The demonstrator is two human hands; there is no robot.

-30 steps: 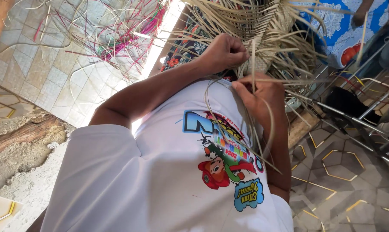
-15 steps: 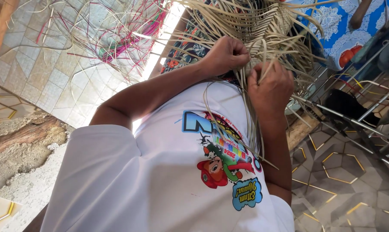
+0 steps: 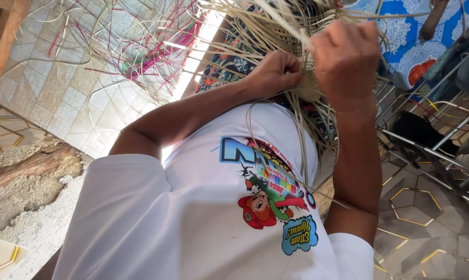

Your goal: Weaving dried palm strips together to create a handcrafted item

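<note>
Head view, left hand (image 3: 276, 72) fisted on pale straw strips (image 3: 276, 21), right hand (image 3: 346, 59) gripping same strips, white printed shirt (image 3: 193, 218)

1. Woven piece (image 3: 276, 21): a partly plaited mat or basket of pale straw-coloured flat strips, held up near the top of the view in front of the person's chest. The plaited part is dense and criss-crossed; its full outline is cut off by the frame edge.
2. Loose strips (image 3: 302, 129): long, thin unwoven ends of the same pale material hang from the woven part, trailing down over the white printed shirt; some curve into loops, some run straight.
3. Grip: the left hand (image 3: 273, 72) is closed on strips at the lower edge of the weave; the right hand (image 3: 346, 57), raised just beside it, pinches a bundle of strips.
</note>
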